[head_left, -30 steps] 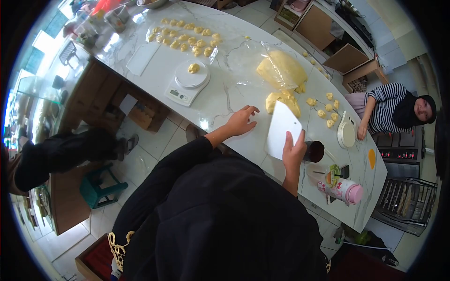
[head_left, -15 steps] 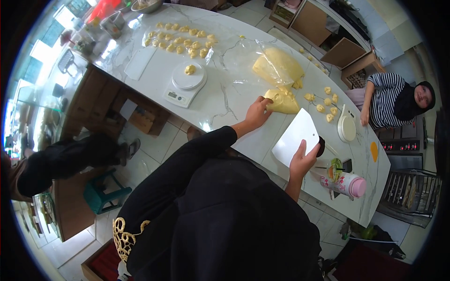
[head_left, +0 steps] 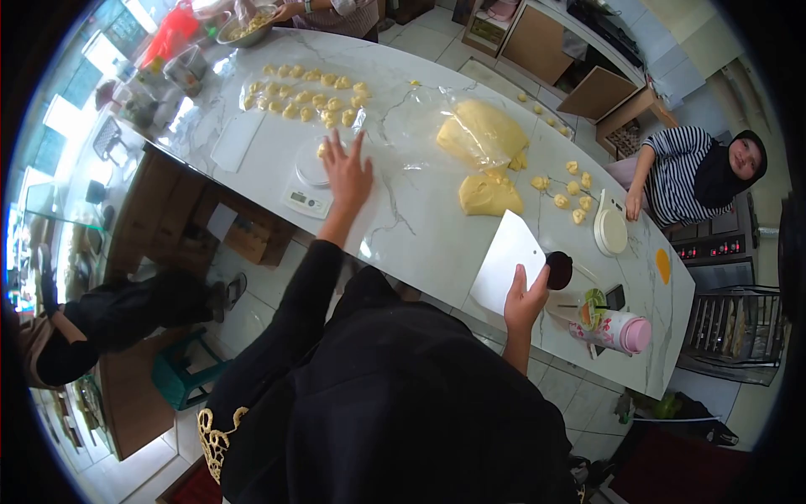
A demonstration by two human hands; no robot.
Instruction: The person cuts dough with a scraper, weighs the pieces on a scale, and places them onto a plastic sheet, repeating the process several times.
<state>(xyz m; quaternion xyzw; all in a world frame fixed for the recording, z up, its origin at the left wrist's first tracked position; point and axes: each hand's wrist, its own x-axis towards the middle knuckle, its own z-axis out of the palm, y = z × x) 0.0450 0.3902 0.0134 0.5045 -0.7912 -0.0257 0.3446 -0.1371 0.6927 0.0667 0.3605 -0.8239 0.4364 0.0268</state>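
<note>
My left hand (head_left: pixel 348 175) reaches over a white digital kitchen scale (head_left: pixel 295 186), fingers spread. A small piece of dough (head_left: pixel 321 150) on the scale's round pan shows beside the fingertips, partly covered by them. My right hand (head_left: pixel 525 300) grips a white flat dough scraper (head_left: pixel 504 262) by its lower right edge, tilted above the table's near side. Just beyond the scraper rests a smooth yellow lump of dough (head_left: pixel 489 196). Behind it, a larger dough mass (head_left: pixel 483 133) lies partly under clear plastic.
Rows of small dough pieces (head_left: pixel 304 97) lie at the far left. More pieces (head_left: pixel 561 202) sit near a second scale (head_left: pixel 612 231) at right. A pink-lidded bottle (head_left: pixel 611 330) stands by my right hand. A person in stripes (head_left: pixel 684 160) is across the table; another person's hand touches a bowl (head_left: pixel 245 30).
My left hand has left the dough lump and moved left to over the scale. My right hand still holds the scraper. Another person's arms have appeared at the bowl.
</note>
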